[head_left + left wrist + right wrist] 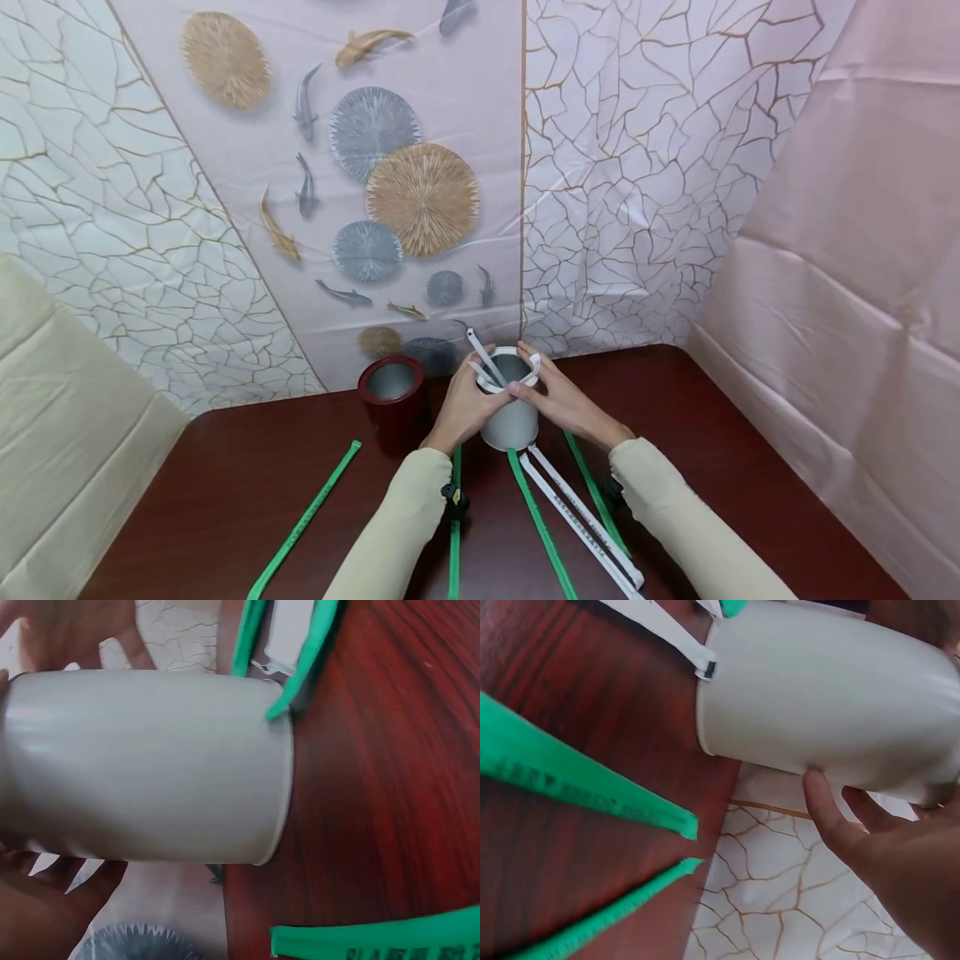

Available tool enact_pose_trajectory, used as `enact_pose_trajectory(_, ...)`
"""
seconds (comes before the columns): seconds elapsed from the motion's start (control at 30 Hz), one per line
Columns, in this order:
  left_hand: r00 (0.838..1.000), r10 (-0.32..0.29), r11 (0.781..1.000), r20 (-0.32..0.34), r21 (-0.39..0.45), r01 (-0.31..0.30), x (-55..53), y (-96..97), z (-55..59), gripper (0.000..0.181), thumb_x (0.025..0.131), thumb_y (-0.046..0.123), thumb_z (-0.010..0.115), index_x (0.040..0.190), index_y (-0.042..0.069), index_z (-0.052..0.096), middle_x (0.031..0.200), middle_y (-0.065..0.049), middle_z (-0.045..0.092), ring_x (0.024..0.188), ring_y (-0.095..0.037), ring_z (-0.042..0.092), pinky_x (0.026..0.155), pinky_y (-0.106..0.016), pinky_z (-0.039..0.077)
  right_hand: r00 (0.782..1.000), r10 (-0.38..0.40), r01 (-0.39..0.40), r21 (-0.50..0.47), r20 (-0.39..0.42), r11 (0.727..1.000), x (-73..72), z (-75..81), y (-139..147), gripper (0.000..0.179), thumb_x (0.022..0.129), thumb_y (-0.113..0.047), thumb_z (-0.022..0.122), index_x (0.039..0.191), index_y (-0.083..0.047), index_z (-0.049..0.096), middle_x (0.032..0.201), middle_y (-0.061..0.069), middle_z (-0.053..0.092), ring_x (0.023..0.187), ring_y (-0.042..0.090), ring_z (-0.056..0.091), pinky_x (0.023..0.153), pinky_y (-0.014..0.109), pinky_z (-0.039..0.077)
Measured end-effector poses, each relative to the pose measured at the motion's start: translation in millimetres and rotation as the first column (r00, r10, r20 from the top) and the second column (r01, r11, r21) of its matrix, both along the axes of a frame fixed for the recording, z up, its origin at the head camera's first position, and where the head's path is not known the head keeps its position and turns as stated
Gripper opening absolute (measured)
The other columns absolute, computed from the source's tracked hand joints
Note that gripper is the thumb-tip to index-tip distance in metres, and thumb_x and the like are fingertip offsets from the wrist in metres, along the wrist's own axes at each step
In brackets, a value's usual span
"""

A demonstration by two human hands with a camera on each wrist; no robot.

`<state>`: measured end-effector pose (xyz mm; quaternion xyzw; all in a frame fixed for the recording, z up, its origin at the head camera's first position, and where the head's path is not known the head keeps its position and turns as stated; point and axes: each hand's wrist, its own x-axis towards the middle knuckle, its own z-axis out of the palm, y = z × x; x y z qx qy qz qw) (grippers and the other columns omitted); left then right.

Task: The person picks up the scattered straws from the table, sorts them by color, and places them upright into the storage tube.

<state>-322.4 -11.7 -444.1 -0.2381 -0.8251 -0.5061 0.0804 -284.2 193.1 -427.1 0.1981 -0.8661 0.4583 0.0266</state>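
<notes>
Two hands meet at the rim of a grey cup (510, 421) standing upright on a dark red-brown wooden table (225, 483), which is boxed in by draped sheeting: cream cloth to the left of the cup, a cracked-marble and fish-and-lily-pad printed backdrop behind it, pink cloth to the right. Farthest left of the cup lies a lone green strip (303, 523), slanting across the tabletop. Nearer, just beside the cup on its left, stands a dark red cup (392, 400), upright and untouched. The left hand (463, 408) wraps the grey cup's left side, fingers curled round its wall and up at the rim. At the cup's mouth, white strips (486, 360) poke out, one tilted up and to the left, another bent over the rim under the fingertips. The right hand (558, 400) rests against the cup's right side, its fingers pinching the bent white strip at the rim; the two hands touch there. In front of the cup, between the two cream sleeves, more green strips (538, 521) and a pair of white strips (581, 517) fan out along the table toward the person, their ends reaching the cup's base. The wrist views show the cup's plain grey wall (150, 765) (832, 705) close against each palm.
</notes>
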Motion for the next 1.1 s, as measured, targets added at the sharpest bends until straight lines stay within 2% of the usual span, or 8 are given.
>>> enact_pose_trajectory(0.2, 0.999, 0.029, 0.999, -0.014, -0.014, -0.029, -0.4, 2.9, -0.5, 0.089, 0.089, 0.048, 0.084, 0.159, 0.007, 0.047, 0.159, -0.01, 0.049, 0.14, -0.028, 0.053, 0.11, -0.05, 0.047, 0.999, -0.003, 0.0, 0.085, 0.033, 0.996, 11.6, 17.1, 16, 0.095, 0.102, -0.046, 0.07, 0.17, -0.009, 0.015, 0.174, 0.018, 0.015, 0.155, 0.044, 0.029, 0.111, 0.063, 0.044)
enact_pose_trajectory(0.3, 0.999, 0.05, 0.999, 0.006, -0.01, -0.05, 1.8, 2.2, 1.5, 0.091, 0.088, 0.052, 0.084, 0.16, 0.011, 0.047, 0.16, -0.006, 0.049, 0.139, -0.027, 0.054, 0.109, -0.05, 0.048, 0.997, -0.032, 0.022, 0.137, 0.075, 0.99, 23.7, 29.4, 26, 0.095, 0.099, -0.044, 0.075, 0.167, -0.003, 0.024, 0.168, 0.022, 0.029, 0.145, 0.046, 0.045, 0.103, 0.057, 0.052)
enact_pose_trajectory(0.43, 0.997, 0.061, 0.998, 0.039, 0.004, -0.061, 4.3, 0.8, 3.4, 0.09, 0.087, 0.052, 0.084, 0.16, 0.015, 0.047, 0.16, -0.003, 0.048, 0.14, -0.026, 0.051, 0.109, -0.051, 0.047, 0.98, -0.046, 0.015, 0.155, 0.195, 0.988, 43.0, 39.4, 39, 0.069, 0.1, -0.032, 0.075, 0.151, 0.005, 0.048, 0.144, 0.023, 0.058, 0.115, 0.04, 0.066, 0.091, 0.051, 0.058)
enact_pose_trajectory(0.53, 0.997, 0.053, 0.999, 0.063, -0.002, -0.053, 5.5, 1.0, 2.7, 0.091, 0.087, 0.052, 0.084, 0.161, 0.016, 0.046, 0.162, -0.002, 0.046, 0.142, -0.026, 0.05, 0.11, -0.051, 0.046, 0.953, -0.022, -0.015, 0.119, 0.301, 0.993, 57.9, 34.5, 44, 0.05, 0.1, -0.019, 0.072, 0.138, 0.01, 0.058, 0.119, 0.017, 0.07, 0.094, 0.032, 0.071, 0.081, 0.046, 0.06)
enact_pose_trajectory(0.7, 0.996, 0.043, 0.999, 0.077, -0.005, -0.043, 6.7, 2.3, 0.1, 0.092, 0.088, 0.05, 0.085, 0.163, 0.015, 0.044, 0.163, -0.005, 0.045, 0.142, -0.027, 0.05, 0.111, -0.052, 0.046, 0.931, 0.001, -0.043, 0.108, 0.365, 0.993, 75.2, 5.6, 41, 0.031, 0.097, -0.005, 0.071, 0.122, 0.013, 0.064, 0.087, 0.008, 0.069, 0.074, 0.025, 0.069, 0.066, 0.04, 0.061)
enact_pose_trajectory(0.9, 0.996, 0.033, 0.999, 0.089, 0.002, -0.033, 8.2, 3.7, -0.5, 0.091, 0.088, 0.05, 0.085, 0.163, 0.018, 0.044, 0.164, -0.004, 0.044, 0.142, -0.026, 0.051, 0.111, -0.051, 0.046, 0.932, -0.114, 0.026, 0.251, 0.344, 0.968, 85.0, -19.0, 27, 0.01, 0.093, -0.009, 0.079, 0.096, -0.003, 0.072, 0.069, 0.007, 0.064, 0.048, 0.015, 0.055, 0.051, 0.033, 0.052)
enact_pose_trajectory(0.97, 0.996, 0.033, 0.999, 0.087, 0.005, -0.033, 8.5, 3.4, 0.5, 0.09, 0.088, 0.049, 0.085, 0.162, 0.02, 0.044, 0.164, -0.003, 0.044, 0.141, -0.025, 0.051, 0.11, -0.051, 0.047, 0.944, -0.145, 0.043, 0.324, 0.296, 0.945, 85.5, -21.3, 22, 0.015, 0.092, -0.011, 0.082, 0.082, -0.008, 0.07, 0.063, 0.002, 0.059, 0.044, 0.011, 0.048, 0.047, 0.029, 0.046)
enact_pose_trajectory(1.1, 0.996, 0.038, 0.999, 0.083, 0.012, -0.04, 8.4, 1.7, 0.9, 0.089, 0.088, 0.05, 0.085, 0.162, 0.021, 0.045, 0.163, -0.001, 0.044, 0.14, -0.024, 0.052, 0.11, -0.05, 0.047, 0.972, -0.142, 0.046, 0.44, 0.187, 0.897, 82.2, -23.6, 11, 0.046, 0.09, -0.007, 0.081, 0.054, -0.016, 0.053, 0.046, -0.009, 0.039, 0.041, 0.006, 0.034, 0.048, 0.024, 0.032)
